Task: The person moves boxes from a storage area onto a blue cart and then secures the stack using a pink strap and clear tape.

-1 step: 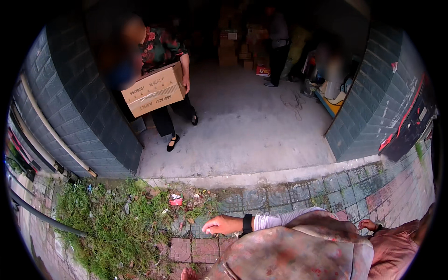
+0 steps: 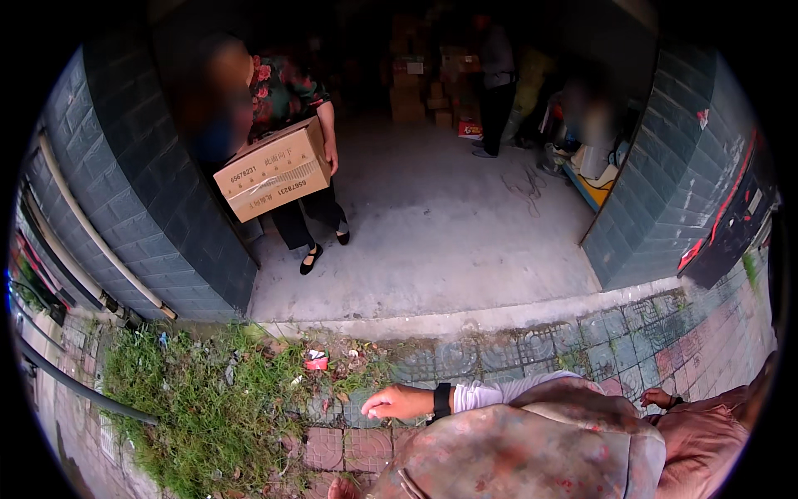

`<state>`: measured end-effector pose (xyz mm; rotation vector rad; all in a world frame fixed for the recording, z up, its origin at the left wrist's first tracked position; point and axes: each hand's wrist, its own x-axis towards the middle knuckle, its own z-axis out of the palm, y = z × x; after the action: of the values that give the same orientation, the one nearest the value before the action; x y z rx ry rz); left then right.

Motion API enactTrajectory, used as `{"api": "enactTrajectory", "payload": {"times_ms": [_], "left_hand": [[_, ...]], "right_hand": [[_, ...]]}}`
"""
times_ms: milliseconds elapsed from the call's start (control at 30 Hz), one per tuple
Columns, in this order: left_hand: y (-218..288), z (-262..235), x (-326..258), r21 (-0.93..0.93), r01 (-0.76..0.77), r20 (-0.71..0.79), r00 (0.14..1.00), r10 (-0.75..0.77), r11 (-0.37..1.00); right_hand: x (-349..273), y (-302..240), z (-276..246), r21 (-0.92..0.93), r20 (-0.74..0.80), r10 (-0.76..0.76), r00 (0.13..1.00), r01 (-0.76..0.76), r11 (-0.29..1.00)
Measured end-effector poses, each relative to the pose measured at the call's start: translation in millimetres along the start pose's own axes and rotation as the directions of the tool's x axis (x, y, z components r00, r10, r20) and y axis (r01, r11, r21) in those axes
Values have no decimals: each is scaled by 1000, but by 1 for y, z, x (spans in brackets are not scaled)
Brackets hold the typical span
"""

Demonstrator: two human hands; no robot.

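My right hand (image 2: 397,402) reaches out to the left from a white sleeve, with a black band at the wrist. It is over the paving beside the grass, holds nothing, and its fingers are loosely bent. Only a small piece of my left hand (image 2: 341,489) shows at the lower edge, so its grip is hidden. My floral garment (image 2: 515,441) fills the lower middle. Ahead on the left, a person in a flowered top (image 2: 287,87) and black trousers carries a tilted brown cardboard box (image 2: 274,172) inside the doorway, apart from my hands.
A low concrete sill (image 2: 465,318) separates the paving (image 2: 532,345) from the grey floor. Weedy grass (image 2: 208,407) with litter lies left. Brick walls (image 2: 179,191) flank the opening. Stacked cartons (image 2: 407,91) and another person (image 2: 496,83) are deeper inside. Someone in pink (image 2: 702,445) stands close on my right.
The person with the box has stepped slightly forward, the rear foot moving nearer, and the box is a little lower in view. My right hand has hardly moved.
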<state>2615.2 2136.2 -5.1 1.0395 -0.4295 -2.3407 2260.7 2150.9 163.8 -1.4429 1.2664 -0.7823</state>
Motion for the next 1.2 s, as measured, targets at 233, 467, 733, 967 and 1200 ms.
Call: {"api": "enactTrajectory", "payload": {"times_ms": [233,467,733,967,1200], "left_hand": [[-28,42,18,135,-78,-211,972,106,988],[-93,47,43,306,-203,-430,842,326,930],[-124,114,-3,113,-141,-729,661,179,983],[-207,123,-38,-32,-348,-846,509,160,937],[-264,68,-7,117,-569,-919,248,305,814]], "right_hand": [[5,-7,-43,-47,51,-120,991,122,991],[-6,16,-87,259,-2,37,999,-36,965],[27,60,-112,270,217,79,973,-137,953],[70,54,-79,190,493,68,867,-183,964],[90,22,-25,50,693,49,719,-116,992]]}}
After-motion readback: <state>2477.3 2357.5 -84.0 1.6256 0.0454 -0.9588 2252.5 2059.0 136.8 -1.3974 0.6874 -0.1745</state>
